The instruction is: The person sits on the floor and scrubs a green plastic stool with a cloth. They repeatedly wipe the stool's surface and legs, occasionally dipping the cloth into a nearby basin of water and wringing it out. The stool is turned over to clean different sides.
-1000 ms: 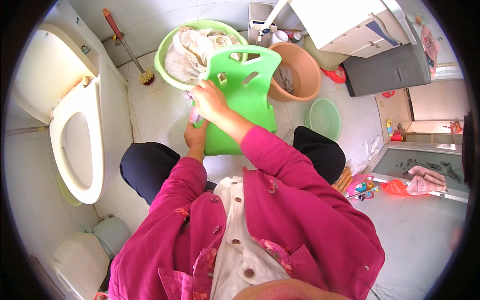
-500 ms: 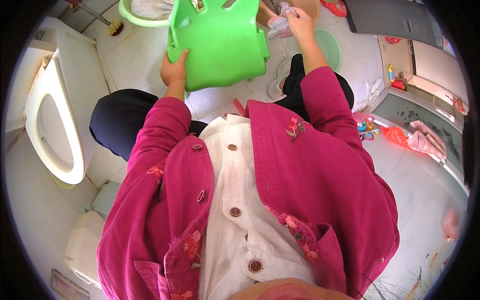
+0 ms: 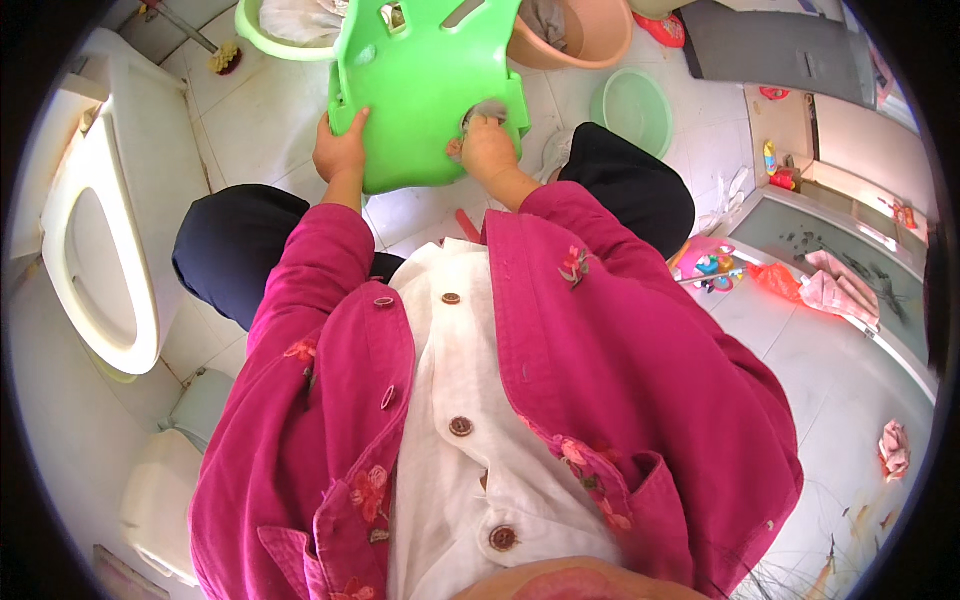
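Note:
A bright green plastic chair (image 3: 415, 120) with cut-out slots is tilted in front of me, between my knees. My left hand (image 3: 340, 155) grips its left edge, the thumb lying over the front face. In my right hand (image 3: 490, 152) is a bunched greyish-pink cloth (image 3: 487, 110), pressed against the lower right part of the chair's surface. The fingers are curled round the cloth, so most of it is hidden.
Beyond the chair stand a light green basin (image 3: 262, 42) holding white fabric and a peach basin (image 3: 605, 45) with grey cloth. A pale green basin (image 3: 640, 108) sits near my right knee. To the left are a toilet (image 3: 140, 300) and a yellow-bristled brush (image 3: 226, 58).
My right hand has come in from beyond the chair's right edge, bringing the cloth down onto the chair's surface. The chair has shifted slightly left and nearer. My left hand keeps its grip.

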A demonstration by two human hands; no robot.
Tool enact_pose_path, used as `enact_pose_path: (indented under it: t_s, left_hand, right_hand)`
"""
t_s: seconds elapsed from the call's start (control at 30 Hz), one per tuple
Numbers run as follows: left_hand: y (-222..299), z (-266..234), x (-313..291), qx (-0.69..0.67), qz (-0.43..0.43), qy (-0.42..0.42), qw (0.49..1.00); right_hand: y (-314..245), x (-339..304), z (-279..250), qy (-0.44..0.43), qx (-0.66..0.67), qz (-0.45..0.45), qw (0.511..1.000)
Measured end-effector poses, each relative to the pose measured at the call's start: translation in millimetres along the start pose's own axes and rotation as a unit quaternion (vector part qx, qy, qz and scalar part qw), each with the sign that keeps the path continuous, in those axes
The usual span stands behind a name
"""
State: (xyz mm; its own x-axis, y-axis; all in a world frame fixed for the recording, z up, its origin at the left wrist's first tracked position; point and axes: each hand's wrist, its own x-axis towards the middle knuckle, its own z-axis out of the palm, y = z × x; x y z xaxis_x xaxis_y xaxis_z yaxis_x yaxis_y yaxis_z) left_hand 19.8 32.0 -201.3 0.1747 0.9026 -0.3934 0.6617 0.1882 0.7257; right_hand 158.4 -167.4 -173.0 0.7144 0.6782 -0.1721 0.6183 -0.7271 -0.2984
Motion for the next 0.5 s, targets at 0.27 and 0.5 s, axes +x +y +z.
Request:
enact_pose_path:
  t_s: [0.27, 0.5]
  left_hand:
    - [-10, 2, 6, -0.017, 0.016, -0.006, 1.000]
    - [-2, -3, 5, 0.014, 0.017, -0.037, 0.999]
  right_hand:
    - [44, 44, -36, 0.050, -0.066, 0.035, 0.996]
    - [-6, 10, 13, -0.008, -0.031, -0.143, 0.989]
